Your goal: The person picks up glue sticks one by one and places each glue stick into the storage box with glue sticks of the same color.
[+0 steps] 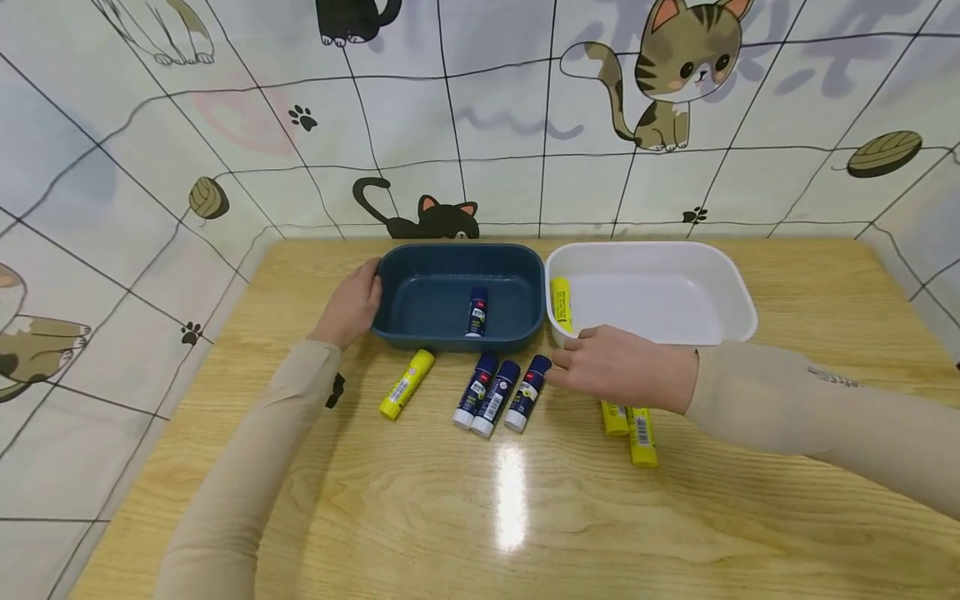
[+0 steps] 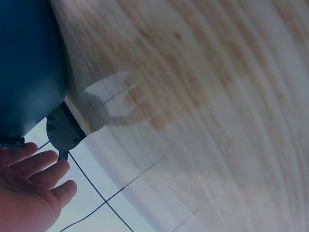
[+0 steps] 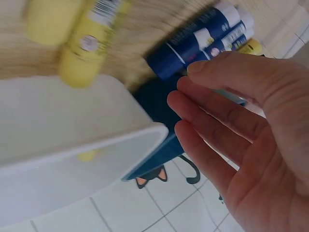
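My left hand rests against the left side of a dark blue bin, its fingers loosely bent in the left wrist view. Inside that bin lies a blue glue stick. My right hand hovers in front of the white bin, with relaxed fingers and nothing between them. Its fingertips are right at the cap end of a blue glue stick. Two more blue glue sticks lie side by side just left of it. Beneath the right hand, two yellow glue sticks are partly hidden.
One yellow glue stick leans in the left end of the white bin. Another yellow glue stick lies before the blue bin. Both bins stand side by side at the back of the wooden table, before a cat-patterned backdrop.
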A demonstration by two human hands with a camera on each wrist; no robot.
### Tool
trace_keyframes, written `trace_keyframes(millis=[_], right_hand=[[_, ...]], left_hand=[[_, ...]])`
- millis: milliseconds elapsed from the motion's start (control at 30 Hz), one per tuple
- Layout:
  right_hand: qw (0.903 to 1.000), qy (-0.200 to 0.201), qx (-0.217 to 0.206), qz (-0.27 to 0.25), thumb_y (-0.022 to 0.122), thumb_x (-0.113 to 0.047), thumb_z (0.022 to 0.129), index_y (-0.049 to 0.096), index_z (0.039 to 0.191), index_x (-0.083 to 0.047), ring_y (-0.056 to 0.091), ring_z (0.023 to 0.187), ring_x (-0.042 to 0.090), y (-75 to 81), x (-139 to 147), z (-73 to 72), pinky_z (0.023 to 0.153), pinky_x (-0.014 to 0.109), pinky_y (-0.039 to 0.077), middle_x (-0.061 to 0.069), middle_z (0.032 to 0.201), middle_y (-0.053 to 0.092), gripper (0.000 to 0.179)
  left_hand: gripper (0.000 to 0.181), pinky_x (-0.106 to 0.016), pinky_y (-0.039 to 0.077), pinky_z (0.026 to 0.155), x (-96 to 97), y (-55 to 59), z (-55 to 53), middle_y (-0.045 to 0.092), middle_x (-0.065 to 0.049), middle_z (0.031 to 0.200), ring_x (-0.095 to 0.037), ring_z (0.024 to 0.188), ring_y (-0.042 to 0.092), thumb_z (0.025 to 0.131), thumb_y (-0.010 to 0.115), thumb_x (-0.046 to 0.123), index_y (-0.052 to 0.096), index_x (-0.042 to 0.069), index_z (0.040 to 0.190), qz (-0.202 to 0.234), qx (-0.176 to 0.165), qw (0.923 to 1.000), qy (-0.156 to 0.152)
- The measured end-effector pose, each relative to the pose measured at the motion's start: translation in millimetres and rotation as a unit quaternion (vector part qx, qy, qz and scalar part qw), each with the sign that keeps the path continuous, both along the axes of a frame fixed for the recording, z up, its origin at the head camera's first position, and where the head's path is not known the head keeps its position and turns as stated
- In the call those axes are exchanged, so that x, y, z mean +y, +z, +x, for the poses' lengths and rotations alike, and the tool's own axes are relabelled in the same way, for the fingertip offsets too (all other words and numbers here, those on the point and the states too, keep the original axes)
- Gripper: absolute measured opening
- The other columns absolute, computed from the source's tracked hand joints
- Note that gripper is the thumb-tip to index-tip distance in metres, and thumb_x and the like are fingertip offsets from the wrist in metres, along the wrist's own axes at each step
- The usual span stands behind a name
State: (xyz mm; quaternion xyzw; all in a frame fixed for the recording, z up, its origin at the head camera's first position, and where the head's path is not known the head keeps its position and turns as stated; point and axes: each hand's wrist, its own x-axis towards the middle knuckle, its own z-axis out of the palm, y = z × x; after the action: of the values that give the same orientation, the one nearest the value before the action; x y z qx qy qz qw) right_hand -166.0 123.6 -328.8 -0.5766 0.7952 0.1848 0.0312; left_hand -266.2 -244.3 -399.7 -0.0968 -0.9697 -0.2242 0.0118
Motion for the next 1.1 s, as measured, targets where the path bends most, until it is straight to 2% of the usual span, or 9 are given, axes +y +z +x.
trace_keyframes(millis=[200,367,467,633,767,900,1100], right_hand=[[0.9996,0.002,-0.007,-0.028,0.081,-0.009,0.077,0.063,0.100,-0.012,0.056,0.076,0.017,-2.0,22.3,6.5,0.070,0.030,0.052,0.002,0.087,0.061,0.029],[0.9992,0.000,-0.010,-0.039,0.083,-0.008,0.074,0.064,0.103,-0.011,0.054,0.080,0.019,-4.3,40.2,14.4,0.071,0.031,0.052,0.004,0.096,0.062,0.035],[0.9989,0.019,0.008,-0.042,0.085,-0.008,0.071,0.065,0.103,-0.010,0.053,0.083,0.020,-9.1,50.4,17.5,0.073,0.031,0.051,0.004,0.098,0.062,0.037],[0.9953,0.044,0.037,-0.078,0.086,-0.006,0.068,0.064,0.098,-0.010,0.054,0.090,0.021,-18.7,68.1,23.0,0.073,0.033,0.050,0.005,0.099,0.061,0.037],[0.9924,0.052,0.036,-0.105,0.085,-0.002,0.067,0.064,0.101,-0.009,0.057,0.100,0.024,-26.3,78.9,25.3,0.077,0.037,0.052,0.007,0.105,0.060,0.040],[0.9909,0.067,0.035,-0.112,0.083,-0.001,0.069,0.063,0.106,-0.010,0.058,0.103,0.024,-34.4,85.4,25.1,0.083,0.038,0.051,0.007,0.110,0.060,0.043],[0.9895,0.076,0.029,-0.120,0.082,-0.002,0.071,0.062,0.106,-0.011,0.058,0.101,0.023,-45.7,90.4,24.0,0.086,0.039,0.050,0.006,0.109,0.060,0.042]], left_hand=[[0.047,-0.050,0.025,0.111,-1.4,2.8,-2.2,0.037,-0.029,0.145,-0.043,0.134,0.033,0.105,0.028,0.016,0.030,-0.007,0.146,-0.007,0.000,1.0000,0.001],[0.047,-0.050,0.024,0.111,-0.7,2.9,-2.1,0.037,-0.029,0.145,-0.042,0.135,0.033,0.106,0.028,0.016,0.029,-0.007,0.146,-0.012,-0.003,0.9999,0.002],[0.046,-0.050,0.025,0.111,-0.3,3.7,-1.3,0.037,-0.029,0.145,-0.042,0.135,0.033,0.105,0.029,0.015,0.029,-0.008,0.146,-0.011,-0.004,0.9999,0.001],[0.046,-0.051,0.027,0.109,0.3,4.5,-1.0,0.037,-0.030,0.145,-0.043,0.133,0.035,0.105,0.029,0.014,0.029,-0.008,0.146,-0.007,-0.005,1.0000,0.000],[0.046,-0.052,0.028,0.108,0.0,4.0,-1.9,0.037,-0.031,0.144,-0.044,0.132,0.036,0.105,0.029,0.014,0.029,-0.008,0.146,-0.006,-0.002,1.0000,0.001],[0.046,-0.053,0.029,0.108,-0.3,3.1,-2.5,0.038,-0.031,0.143,-0.046,0.130,0.037,0.105,0.029,0.013,0.030,-0.008,0.145,-0.007,-0.002,1.0000,0.003],[0.046,-0.053,0.030,0.107,0.1,0.9,-2.8,0.038,-0.031,0.143,-0.046,0.130,0.038,0.105,0.028,0.013,0.029,-0.009,0.145,-0.007,-0.006,1.0000,0.000]])
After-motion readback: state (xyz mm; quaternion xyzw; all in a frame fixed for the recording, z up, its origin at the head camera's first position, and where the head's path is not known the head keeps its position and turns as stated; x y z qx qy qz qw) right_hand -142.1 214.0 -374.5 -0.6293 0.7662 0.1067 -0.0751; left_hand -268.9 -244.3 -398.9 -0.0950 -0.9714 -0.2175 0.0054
